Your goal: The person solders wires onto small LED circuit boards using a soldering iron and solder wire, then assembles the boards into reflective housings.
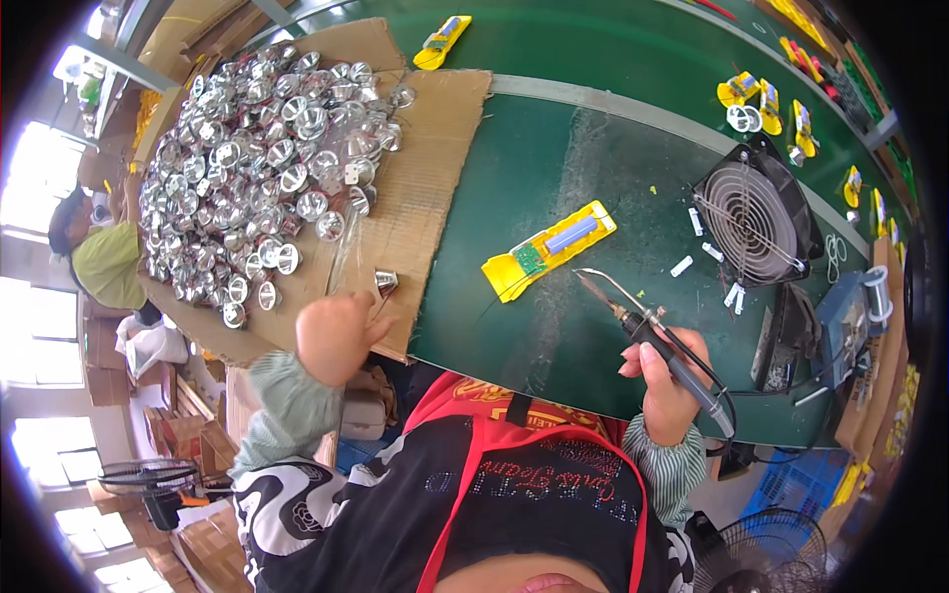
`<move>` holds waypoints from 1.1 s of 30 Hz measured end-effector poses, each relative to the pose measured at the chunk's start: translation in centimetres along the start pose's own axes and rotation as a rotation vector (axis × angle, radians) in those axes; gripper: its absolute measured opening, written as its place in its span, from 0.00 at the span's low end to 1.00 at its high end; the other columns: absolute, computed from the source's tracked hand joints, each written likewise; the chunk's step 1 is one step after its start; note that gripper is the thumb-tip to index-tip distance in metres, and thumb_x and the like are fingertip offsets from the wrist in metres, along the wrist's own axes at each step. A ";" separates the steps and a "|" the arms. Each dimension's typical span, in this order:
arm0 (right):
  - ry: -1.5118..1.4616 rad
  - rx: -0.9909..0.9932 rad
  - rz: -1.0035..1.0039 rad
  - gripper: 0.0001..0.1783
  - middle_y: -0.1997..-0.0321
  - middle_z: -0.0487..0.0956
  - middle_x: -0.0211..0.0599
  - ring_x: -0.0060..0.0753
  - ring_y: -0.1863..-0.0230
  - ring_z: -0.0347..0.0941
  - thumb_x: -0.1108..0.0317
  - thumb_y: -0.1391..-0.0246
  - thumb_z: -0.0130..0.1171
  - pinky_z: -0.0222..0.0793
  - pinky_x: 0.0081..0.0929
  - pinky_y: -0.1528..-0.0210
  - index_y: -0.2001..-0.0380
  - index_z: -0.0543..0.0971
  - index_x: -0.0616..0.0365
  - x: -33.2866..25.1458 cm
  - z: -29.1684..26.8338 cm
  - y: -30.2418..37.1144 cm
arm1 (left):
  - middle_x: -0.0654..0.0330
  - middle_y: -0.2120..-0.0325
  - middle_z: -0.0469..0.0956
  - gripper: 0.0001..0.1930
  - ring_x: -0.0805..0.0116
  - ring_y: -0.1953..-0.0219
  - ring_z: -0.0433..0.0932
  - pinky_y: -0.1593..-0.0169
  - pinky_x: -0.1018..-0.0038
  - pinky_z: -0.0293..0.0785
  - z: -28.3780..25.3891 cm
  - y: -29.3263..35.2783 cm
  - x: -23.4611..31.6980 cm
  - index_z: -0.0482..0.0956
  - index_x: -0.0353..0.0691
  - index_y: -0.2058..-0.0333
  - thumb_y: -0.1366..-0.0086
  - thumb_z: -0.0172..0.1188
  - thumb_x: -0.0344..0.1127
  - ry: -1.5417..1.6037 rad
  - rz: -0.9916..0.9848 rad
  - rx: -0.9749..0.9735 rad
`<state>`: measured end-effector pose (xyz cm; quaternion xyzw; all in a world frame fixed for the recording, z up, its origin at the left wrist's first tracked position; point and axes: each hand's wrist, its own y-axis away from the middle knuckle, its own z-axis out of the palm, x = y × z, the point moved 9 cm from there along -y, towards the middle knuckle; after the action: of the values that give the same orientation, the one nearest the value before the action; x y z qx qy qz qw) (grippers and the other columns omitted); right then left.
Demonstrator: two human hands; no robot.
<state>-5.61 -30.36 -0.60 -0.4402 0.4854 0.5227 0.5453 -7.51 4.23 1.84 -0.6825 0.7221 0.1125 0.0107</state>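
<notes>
My right hand [672, 383] is closed around a soldering iron [680, 372] with a thin curved metal tube fixed alongside. Its tip points at a yellow plastic casing [550, 251] lying on the green bench. Inside that casing are a small green circuit board [530, 260] and a blue-purple cylindrical battery [571, 235]. Over the near edge of the cardboard, my left hand [341, 336] has its thumb and forefinger apart, close beside a single silver reflector cup [386, 280] with thin wires. Whether the fingertips touch those wires is hard to make out.
A heap of silver reflector cups [287, 148] covers the cardboard sheet [435, 148] at left. A black fan [756, 217], small white pieces [682, 265] and a solder spool [877, 294] stand at right. More yellow casings [442, 42] lie along the far strip. A person [107, 259] sits at far left.
</notes>
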 end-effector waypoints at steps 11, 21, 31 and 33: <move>0.039 -0.057 -0.007 0.11 0.74 0.78 0.48 0.28 0.77 0.76 0.81 0.52 0.55 0.75 0.23 0.73 0.63 0.69 0.69 0.1 1.2 0.3 | 0.51 0.77 0.77 0.08 0.54 0.75 0.77 0.70 0.63 0.72 0.5 -1.3 -1.7 0.76 0.35 0.68 0.42 0.55 0.34 0.447 -0.053 0.334; 0.025 -0.103 0.002 0.11 0.74 0.78 0.47 0.28 0.76 0.76 0.81 0.52 0.55 0.75 0.22 0.72 0.64 0.69 0.71 -0.1 1.7 0.3 | 0.61 0.71 0.80 0.11 0.79 0.71 0.74 0.66 0.81 0.71 2.2 -5.8 3.8 0.72 0.33 0.57 0.39 0.51 0.25 1.251 -0.038 0.165; 0.041 -0.140 0.048 0.11 0.74 0.78 0.46 0.26 0.76 0.76 0.79 0.51 0.57 0.75 0.22 0.71 0.64 0.70 0.71 0.4 2.9 -0.9 | 0.58 0.75 0.78 0.07 0.69 0.76 0.78 0.76 0.76 0.71 1.6 -8.1 6.3 0.76 0.33 0.67 0.40 0.55 0.31 1.165 0.059 0.010; 0.039 -0.145 0.054 0.11 0.74 0.79 0.45 0.26 0.76 0.76 0.79 0.51 0.57 0.75 0.21 0.71 0.64 0.70 0.70 0.6 3.0 -1.1 | 0.59 0.77 0.76 0.06 0.68 0.76 0.77 0.76 0.76 0.70 1.6 -8.4 6.7 0.77 0.34 0.68 0.41 0.56 0.31 1.141 0.034 -0.019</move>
<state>-4.37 -27.40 -0.78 -0.4752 0.4684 0.5625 0.4882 0.11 -2.41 -2.11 -0.6234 0.6234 -0.2675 -0.3889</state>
